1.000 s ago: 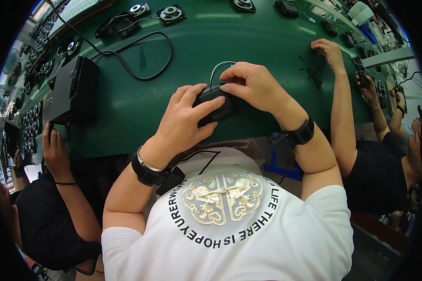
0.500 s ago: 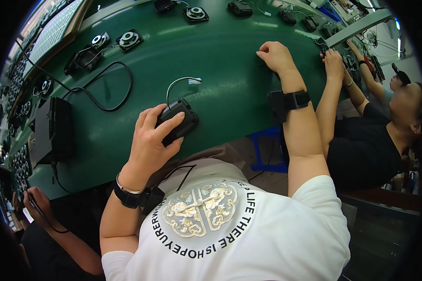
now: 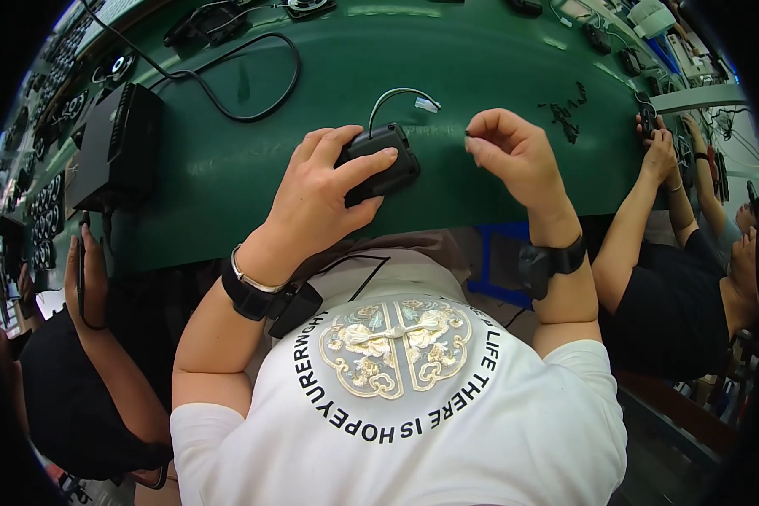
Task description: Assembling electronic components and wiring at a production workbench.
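Note:
On the green table lies a black speaker box with rounded corners. A thin cable arches from its far side to a small white connector. My left hand wraps over the box from the left, fingers on its top and thumb along the near side. To its right, my right hand is raised in a pinch, with a tiny dark screw showing at the fingertips. A loose pile of small black screws lies beyond the right hand.
A black power unit stands at the left, its thick black cord looping across the table. A round speaker and black housings are along the far edge. Co-workers sit on both sides, one person's hand at the right.
My right hand has drawn back from near the screw pile toward the box, pinching a small screw. My left hand still holds the box. The whole view has shifted.

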The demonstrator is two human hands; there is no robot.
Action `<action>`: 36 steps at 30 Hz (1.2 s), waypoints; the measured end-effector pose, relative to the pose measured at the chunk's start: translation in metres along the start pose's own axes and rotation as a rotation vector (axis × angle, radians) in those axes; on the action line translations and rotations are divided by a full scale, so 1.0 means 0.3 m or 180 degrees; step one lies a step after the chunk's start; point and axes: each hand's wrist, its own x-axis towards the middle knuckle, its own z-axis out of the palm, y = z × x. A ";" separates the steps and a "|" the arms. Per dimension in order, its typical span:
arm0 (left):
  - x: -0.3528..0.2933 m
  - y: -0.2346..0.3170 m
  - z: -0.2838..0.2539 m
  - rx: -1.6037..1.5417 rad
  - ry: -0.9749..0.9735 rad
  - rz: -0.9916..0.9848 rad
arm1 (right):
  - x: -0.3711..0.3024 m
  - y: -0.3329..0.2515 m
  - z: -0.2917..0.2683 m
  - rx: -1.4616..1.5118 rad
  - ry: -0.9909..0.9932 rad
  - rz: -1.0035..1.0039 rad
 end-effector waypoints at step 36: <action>-0.001 0.004 0.003 0.0004 0.0052 -0.0020 | -0.021 0.031 -0.026 -0.2423 0.1758 -0.1359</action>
